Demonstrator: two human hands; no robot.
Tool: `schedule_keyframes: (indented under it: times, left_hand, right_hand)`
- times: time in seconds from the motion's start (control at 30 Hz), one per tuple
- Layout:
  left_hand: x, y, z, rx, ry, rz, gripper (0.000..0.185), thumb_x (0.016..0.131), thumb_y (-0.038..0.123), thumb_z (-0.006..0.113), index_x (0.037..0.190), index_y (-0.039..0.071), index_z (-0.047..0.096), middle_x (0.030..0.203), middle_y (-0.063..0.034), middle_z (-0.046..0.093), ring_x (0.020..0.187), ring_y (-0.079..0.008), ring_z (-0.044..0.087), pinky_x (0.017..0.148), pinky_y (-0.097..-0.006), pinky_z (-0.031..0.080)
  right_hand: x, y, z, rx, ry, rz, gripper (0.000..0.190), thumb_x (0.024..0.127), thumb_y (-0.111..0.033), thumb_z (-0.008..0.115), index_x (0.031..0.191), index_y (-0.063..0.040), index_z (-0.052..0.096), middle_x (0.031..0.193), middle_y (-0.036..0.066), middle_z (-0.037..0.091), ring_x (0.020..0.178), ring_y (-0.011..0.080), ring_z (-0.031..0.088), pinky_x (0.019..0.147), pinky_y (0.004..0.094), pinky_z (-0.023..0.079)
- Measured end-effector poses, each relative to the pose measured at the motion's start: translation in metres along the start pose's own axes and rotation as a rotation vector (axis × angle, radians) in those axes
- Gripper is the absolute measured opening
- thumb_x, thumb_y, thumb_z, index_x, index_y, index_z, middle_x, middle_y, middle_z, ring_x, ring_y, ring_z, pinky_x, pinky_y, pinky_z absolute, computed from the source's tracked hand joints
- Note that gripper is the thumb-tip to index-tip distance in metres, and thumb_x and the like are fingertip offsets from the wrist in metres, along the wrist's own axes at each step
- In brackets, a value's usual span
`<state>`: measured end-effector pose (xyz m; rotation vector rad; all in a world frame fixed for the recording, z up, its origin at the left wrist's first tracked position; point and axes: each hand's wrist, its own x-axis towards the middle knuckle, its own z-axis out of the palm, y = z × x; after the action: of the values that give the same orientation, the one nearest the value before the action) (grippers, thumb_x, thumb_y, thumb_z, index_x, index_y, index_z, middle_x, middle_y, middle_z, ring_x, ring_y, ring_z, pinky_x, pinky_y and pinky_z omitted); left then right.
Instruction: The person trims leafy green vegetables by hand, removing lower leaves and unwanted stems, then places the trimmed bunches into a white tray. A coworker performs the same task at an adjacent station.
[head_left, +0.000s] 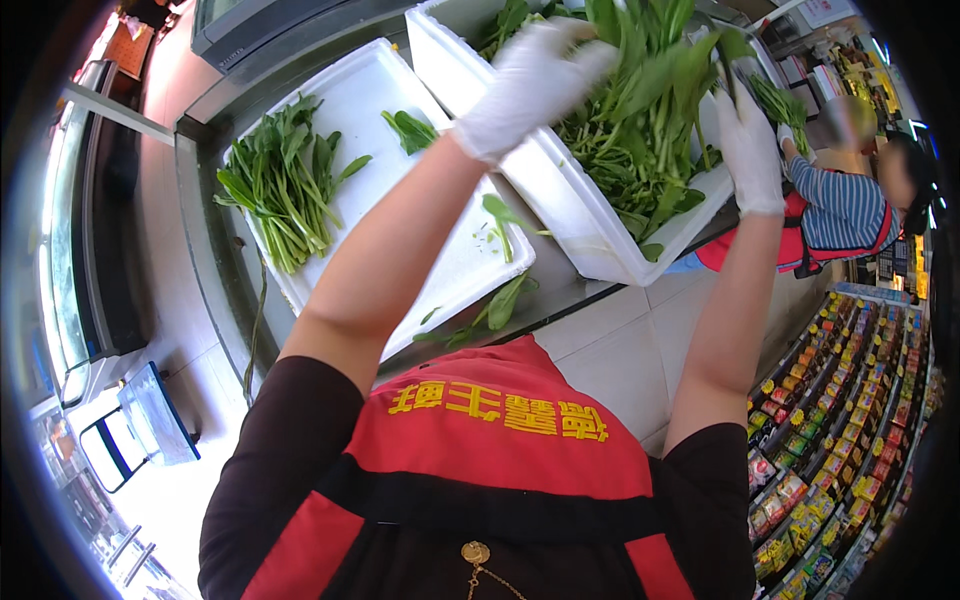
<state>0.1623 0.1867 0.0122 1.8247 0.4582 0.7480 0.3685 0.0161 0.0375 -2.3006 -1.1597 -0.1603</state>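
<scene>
My left hand (536, 86), in a white glove and blurred by motion, is at the near side of a tall bunch of leafy greens (652, 97). Its fingertips are beside the leaves; whether they grip any is unclear. On the bunch's other side is my right hand (746, 150), also gloved, its fingers pointing away from me. Something dark and narrow shows at those fingers, too unclear to name. Below the bunch, a deep white foam box (581, 214) holds many loose leafy stems (611, 161).
A shallow white foam tray (375, 82) left of the box bears a pile of greens (289, 187) and loose leaves. One stem (499, 304) lies by its near edge. A co-worker (840, 202) stands at right holding greens (780, 105). Packaged-goods shelves (840, 420) stand behind.
</scene>
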Motion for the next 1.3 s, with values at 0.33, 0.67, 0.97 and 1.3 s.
schedule_keyframes:
  times: [0.33,0.67,0.97,1.3]
  left_hand:
    - [-0.068,-0.295,-0.117,0.901,-0.035,-0.23,0.064,0.083,0.024,0.066,0.143,0.009,0.048,0.146,-0.033,0.041,0.133,-0.0464,0.043,0.11,-0.0465,0.04]
    - [-0.091,-0.316,-0.124,0.953,-0.218,-0.137,0.024,0.082,0.004,0.058,0.104,0.011,0.067,0.111,-0.0138,0.058,0.106,-0.0369,0.056,0.091,-0.0471,0.05]
    - [-0.111,-0.308,-0.125,0.671,-0.028,-0.207,0.015,0.093,0.013,0.058,0.1,0.001,0.064,0.1,-0.0205,0.063,0.092,-0.0387,0.06,0.083,-0.0463,0.049]
    - [-0.078,-0.089,0.036,0.003,-0.021,0.302,0.059,0.09,0.021,0.073,0.138,0.001,0.046,0.13,-0.0166,0.054,0.116,-0.0211,0.058,0.093,-0.0341,0.049]
  right_hand:
    - [-0.141,-0.08,0.134,0.26,-0.647,-0.035,0.023,0.092,-0.021,0.061,0.102,0.0,0.067,0.092,0.019,0.066,0.085,0.0313,0.064,0.077,0.0387,0.05]
    - [-0.183,-0.041,0.273,-0.033,-0.623,0.084,0.026,0.087,-0.019,0.066,0.106,-0.003,0.061,0.101,0.019,0.066,0.09,0.0409,0.067,0.08,0.0505,0.054]
    - [-0.121,-0.087,0.088,0.41,-0.147,0.05,0.031,0.088,-0.018,0.072,0.113,0.001,0.065,0.089,0.01,0.07,0.071,0.018,0.064,0.057,0.0302,0.05]
    - [-0.117,-0.027,0.044,0.433,0.072,0.321,0.058,0.087,-0.024,0.075,0.133,0.004,0.054,0.097,0.009,0.065,0.059,0.0113,0.057,0.05,0.0248,0.047]
